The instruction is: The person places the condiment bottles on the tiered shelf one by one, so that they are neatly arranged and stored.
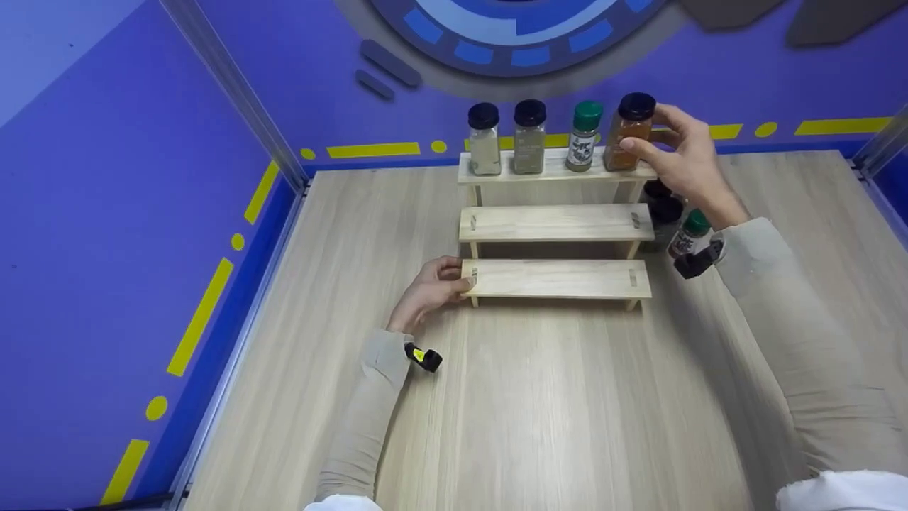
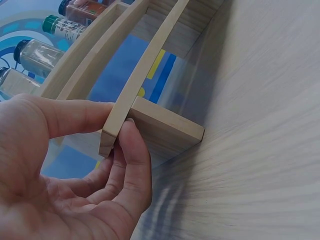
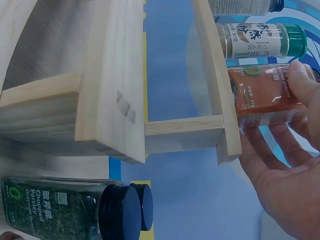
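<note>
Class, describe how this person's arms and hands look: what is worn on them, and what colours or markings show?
The left hand and right hand wear no gloves. Beige sleeves, creased in places, reach the wrists. Each wrist carries a small black device; the left one shows a yellow patch. White fabric appears at the sleeves' upper ends.

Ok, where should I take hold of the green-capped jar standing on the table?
Probably around its body, just below the green cap, from the right: the jar stands upright, with the rack and black-capped jars crowding its left.
</note>
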Available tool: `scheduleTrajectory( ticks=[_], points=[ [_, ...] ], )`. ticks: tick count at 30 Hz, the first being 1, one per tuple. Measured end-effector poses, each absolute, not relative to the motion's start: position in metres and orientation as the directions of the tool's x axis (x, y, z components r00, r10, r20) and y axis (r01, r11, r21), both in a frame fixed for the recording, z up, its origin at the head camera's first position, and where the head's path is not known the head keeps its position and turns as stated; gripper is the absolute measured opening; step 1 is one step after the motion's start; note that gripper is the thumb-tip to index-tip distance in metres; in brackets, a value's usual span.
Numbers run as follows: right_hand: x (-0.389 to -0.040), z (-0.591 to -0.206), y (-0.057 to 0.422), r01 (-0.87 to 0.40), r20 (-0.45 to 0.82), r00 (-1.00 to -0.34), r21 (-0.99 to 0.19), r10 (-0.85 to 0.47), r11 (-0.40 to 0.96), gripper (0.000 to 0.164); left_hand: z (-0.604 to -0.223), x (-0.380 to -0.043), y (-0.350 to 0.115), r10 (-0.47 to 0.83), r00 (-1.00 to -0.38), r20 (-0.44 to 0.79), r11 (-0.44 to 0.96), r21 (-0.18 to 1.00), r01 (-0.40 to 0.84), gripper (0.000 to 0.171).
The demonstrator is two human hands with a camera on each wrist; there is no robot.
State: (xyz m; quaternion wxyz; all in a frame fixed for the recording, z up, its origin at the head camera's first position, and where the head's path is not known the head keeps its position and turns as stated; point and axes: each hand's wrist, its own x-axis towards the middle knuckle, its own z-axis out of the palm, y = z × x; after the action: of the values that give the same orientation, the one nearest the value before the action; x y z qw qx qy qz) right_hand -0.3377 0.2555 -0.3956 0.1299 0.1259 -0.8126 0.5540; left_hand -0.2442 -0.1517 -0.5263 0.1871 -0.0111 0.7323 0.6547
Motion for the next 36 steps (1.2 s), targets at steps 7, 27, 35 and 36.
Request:
scheduleTrajectory(
  ticks=[7, 27, 35, 36],
  points=[
    [-0.327, -0.385, 0.265, -0.323, 0.318, -0.945, -0.879, -0.073, 0.351, 0.058, -0.528, -0.244, -0.154, 0.219, -0.933, -0.285, 0.141, 0.955, -0.259, 0.044],
    [-0.277, -0.410, 0.320, -0.369, 0.386, -0.922, -0.840, -0.040, 0.398, 0.048, -0.529, -0.245, -0.153, 0.207, -0.929, -0.308, 0.120, 0.950, -0.289, 0.046],
    [-0.265, -0.444, 0.343, -0.318, 0.357, -0.934, -0.852, 0.020, 0.415, 0.050, -0.529, -0.246, -0.149, 0.196, -0.930, -0.310, 0.087, 0.950, -0.299, 0.044],
    [-0.263, -0.448, 0.345, -0.307, 0.351, -0.936, -0.852, 0.028, 0.424, 0.051, -0.529, -0.246, -0.149, 0.197, -0.930, -0.310, 0.085, 0.950, -0.299, 0.045]
  ],
)
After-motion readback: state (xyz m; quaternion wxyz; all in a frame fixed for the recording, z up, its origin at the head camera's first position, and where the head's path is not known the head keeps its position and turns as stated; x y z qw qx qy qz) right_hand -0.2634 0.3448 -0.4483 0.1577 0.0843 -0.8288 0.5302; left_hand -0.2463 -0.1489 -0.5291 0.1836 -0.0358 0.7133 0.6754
